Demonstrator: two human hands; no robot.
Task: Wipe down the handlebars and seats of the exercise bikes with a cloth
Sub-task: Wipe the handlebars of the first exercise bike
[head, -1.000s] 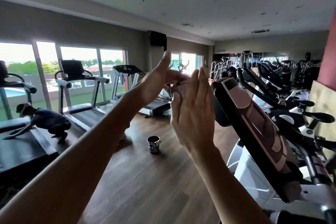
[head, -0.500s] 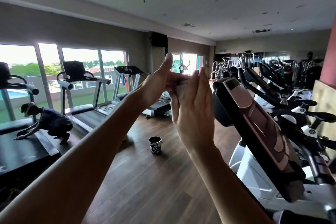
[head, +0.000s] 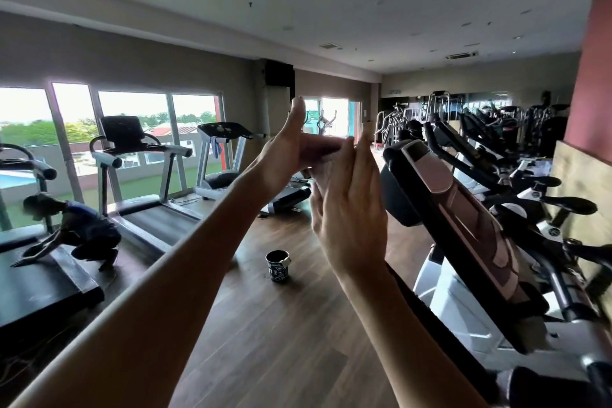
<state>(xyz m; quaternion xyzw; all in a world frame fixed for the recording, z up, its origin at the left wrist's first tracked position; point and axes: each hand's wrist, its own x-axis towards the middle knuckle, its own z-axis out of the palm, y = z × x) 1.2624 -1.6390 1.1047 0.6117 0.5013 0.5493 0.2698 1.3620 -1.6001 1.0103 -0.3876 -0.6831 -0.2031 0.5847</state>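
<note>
Both hands are up in front of the face, side by side. The left hand has straight fingers that point to the right, with the thumb sticking up. The right hand shows its back, and its fingers are straight and point up. Between the two hands sits a small pale cloth, pressed flat by the fingers; only a little bit of it shows, so I cannot tell how it is folded. Just to the right of the hands is a bike with a big dark and pink screen part that leans back. More bikes stand in a row behind it, and their black seats stick out to the right. Down on the wood floor, below the hands, stands a small dark cup. On the left, treadmills stand by big windows. A person crouches low on one of them, with a hand flat on the belt.
</note>
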